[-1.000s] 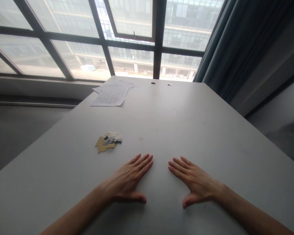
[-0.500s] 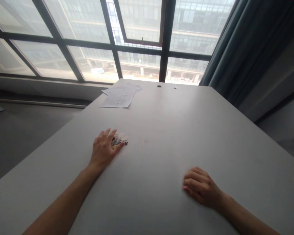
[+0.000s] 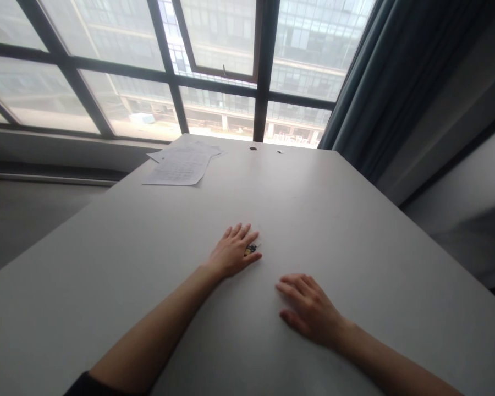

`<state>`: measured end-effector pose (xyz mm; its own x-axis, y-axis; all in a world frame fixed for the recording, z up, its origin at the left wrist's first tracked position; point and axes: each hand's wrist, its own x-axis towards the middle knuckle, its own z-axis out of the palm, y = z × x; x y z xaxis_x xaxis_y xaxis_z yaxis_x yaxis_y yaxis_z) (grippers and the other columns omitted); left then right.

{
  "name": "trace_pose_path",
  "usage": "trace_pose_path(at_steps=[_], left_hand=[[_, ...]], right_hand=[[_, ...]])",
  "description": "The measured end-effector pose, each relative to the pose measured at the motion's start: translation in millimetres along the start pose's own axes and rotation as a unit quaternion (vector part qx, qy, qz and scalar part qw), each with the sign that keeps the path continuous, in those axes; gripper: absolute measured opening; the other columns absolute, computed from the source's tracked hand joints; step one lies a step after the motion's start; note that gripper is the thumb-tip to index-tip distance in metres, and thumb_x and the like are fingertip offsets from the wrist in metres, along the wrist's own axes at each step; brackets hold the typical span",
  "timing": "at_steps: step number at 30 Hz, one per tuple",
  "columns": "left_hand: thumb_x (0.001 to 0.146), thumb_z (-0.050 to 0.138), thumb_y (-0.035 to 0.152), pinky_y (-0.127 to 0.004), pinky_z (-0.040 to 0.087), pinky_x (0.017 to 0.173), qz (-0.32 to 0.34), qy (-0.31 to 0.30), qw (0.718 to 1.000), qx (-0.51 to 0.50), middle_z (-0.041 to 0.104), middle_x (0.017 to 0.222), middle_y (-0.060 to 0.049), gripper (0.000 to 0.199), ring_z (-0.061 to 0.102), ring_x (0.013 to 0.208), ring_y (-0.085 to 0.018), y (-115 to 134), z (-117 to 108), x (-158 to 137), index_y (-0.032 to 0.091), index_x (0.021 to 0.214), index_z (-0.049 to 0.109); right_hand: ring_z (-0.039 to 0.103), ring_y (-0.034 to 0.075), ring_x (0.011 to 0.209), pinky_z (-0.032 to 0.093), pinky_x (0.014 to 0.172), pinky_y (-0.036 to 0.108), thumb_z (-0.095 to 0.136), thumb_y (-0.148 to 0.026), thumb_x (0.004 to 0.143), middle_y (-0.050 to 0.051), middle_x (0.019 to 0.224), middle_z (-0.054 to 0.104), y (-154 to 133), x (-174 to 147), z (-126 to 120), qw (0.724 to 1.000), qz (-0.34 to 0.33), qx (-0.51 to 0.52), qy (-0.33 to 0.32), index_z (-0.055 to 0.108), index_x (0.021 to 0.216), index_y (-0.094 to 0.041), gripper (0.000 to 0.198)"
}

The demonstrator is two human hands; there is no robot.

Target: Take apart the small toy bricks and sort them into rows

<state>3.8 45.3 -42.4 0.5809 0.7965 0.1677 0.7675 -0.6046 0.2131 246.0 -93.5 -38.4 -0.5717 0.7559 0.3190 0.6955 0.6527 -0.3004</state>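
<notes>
My left hand [image 3: 235, 250] lies flat with spread fingers at the middle of the white table [image 3: 190, 341]. Under its palm and between thumb and forefinger shows a small pile of dark, yellow and whitish bits [image 3: 251, 249]. Most of the pile is hidden by the hand, and I cannot make out whether it is loose or in a clear bag. To the right and nearer me, my right hand [image 3: 309, 308] rests on the tabletop, its thumb apart from the lightly bent fingers. Nothing shows in it.
Several printed sheets of paper [image 3: 175, 168] lie at the far left of the table. Two small round holes, one of them a dark hole [image 3: 253, 148], are near the far edge. Beyond stand a large window [image 3: 218, 38] and a dark curtain [image 3: 379, 82].
My left hand has slid right across the table, and the pile has moved along under it. My right hand has come closer to it, its thumb now away from the fingers. The view has shifted right.
</notes>
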Motion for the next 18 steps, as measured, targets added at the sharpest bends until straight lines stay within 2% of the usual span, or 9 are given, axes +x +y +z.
trace_pose_path(at_steps=[2,4,8,13,18], left_hand=[[0.082,0.046,0.067,-0.053,0.02,0.113,0.046,-0.001,0.998,-0.033,0.035,0.15,-0.011,0.068,0.026,0.14,-0.033,16,3,11,0.026,0.137,0.045],[0.081,0.049,0.066,-0.051,0.021,0.114,0.068,0.008,0.995,-0.066,0.032,0.151,-0.011,0.071,0.024,0.141,-0.031,19,3,15,0.026,0.139,0.042],[0.084,0.05,0.062,-0.046,0.027,0.113,0.035,0.046,0.992,-0.111,0.034,0.149,-0.013,0.072,0.026,0.14,-0.028,-5,-2,3,0.02,0.142,0.037],[0.085,0.048,0.061,-0.049,0.024,0.114,0.027,0.025,0.999,-0.038,0.037,0.149,-0.011,0.072,0.027,0.14,-0.029,-34,-8,-24,0.022,0.143,0.035],[0.092,0.038,0.053,-0.051,0.025,0.112,0.014,0.009,1.0,0.004,0.041,0.147,-0.005,0.054,0.032,0.138,-0.029,-32,-7,-30,0.028,0.14,0.041]], right_hand=[[0.042,0.031,0.125,0.038,0.103,0.05,0.05,-0.047,0.088,0.02,0.136,0.047,6,8,5,0.997,0.067,-0.035,0.007,0.037,0.138,-0.013,0.062],[0.031,0.035,0.135,0.032,0.108,0.053,0.05,-0.058,0.086,0.024,0.145,0.036,14,21,13,0.992,0.111,-0.062,0.006,0.026,0.144,-0.007,0.081],[0.017,0.038,0.141,0.024,0.111,0.056,0.048,-0.072,0.079,0.027,0.151,0.022,28,54,29,0.986,0.147,-0.072,-0.01,0.017,0.147,-0.003,0.102],[0.016,0.037,0.142,0.021,0.112,0.055,0.047,-0.076,0.076,0.026,0.152,0.02,37,98,38,0.988,0.136,-0.057,-0.035,0.014,0.148,-0.004,0.107],[0.02,0.032,0.142,0.018,0.115,0.05,0.043,-0.074,0.08,0.021,0.152,0.026,49,126,38,0.993,0.085,-0.045,-0.064,0.024,0.146,-0.006,0.097]])
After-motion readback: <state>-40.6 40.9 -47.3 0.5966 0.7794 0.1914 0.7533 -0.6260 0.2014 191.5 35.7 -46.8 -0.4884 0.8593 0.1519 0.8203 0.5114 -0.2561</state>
